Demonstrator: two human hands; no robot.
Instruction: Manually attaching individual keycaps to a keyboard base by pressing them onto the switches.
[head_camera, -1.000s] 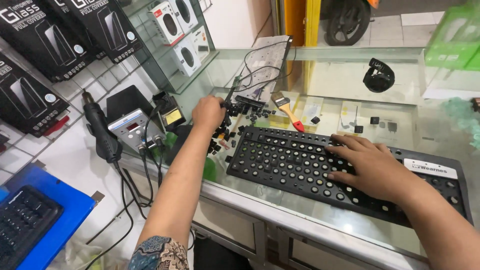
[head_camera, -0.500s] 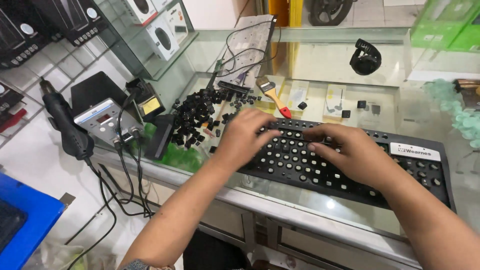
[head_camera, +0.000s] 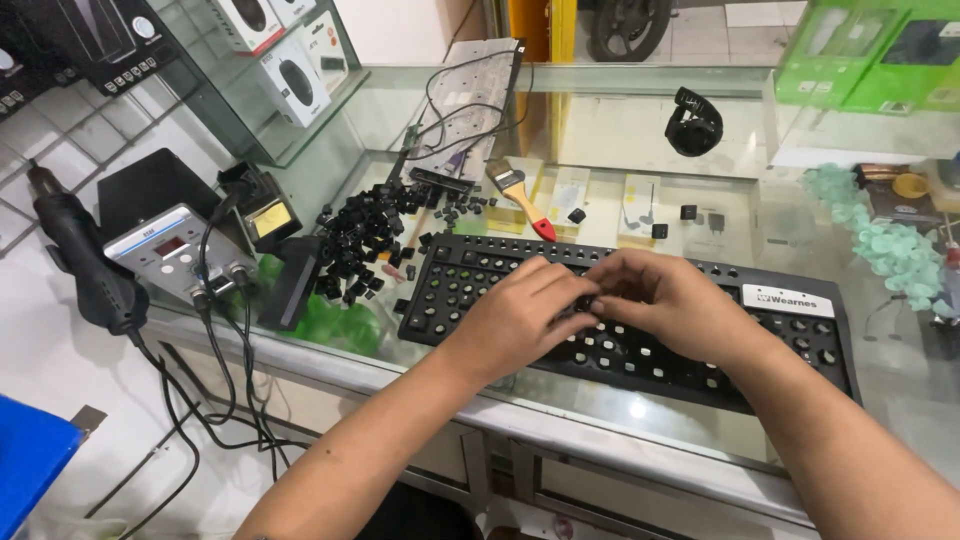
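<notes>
Black keyboard (head_camera: 640, 320) under both hands, left hand (head_camera: 520, 315) and right hand (head_camera: 670, 300) pinching a keycap (head_camera: 583, 302) together

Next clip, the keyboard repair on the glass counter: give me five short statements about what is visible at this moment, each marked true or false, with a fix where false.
1. Both hands, left hand and right hand, meet over the middle of the keyboard. True.
2. The keyboard has all its keycaps fitted. False: most of its key positions are bare.
3. A pile of loose keycaps lies on the counter to the left of the keyboard. True.
4. The paintbrush is held in the right hand. False: it lies on the glass behind the keyboard, untouched.
5. The hot-air tool lies on top of the keyboard. False: it sits off the counter's left end.
</notes>
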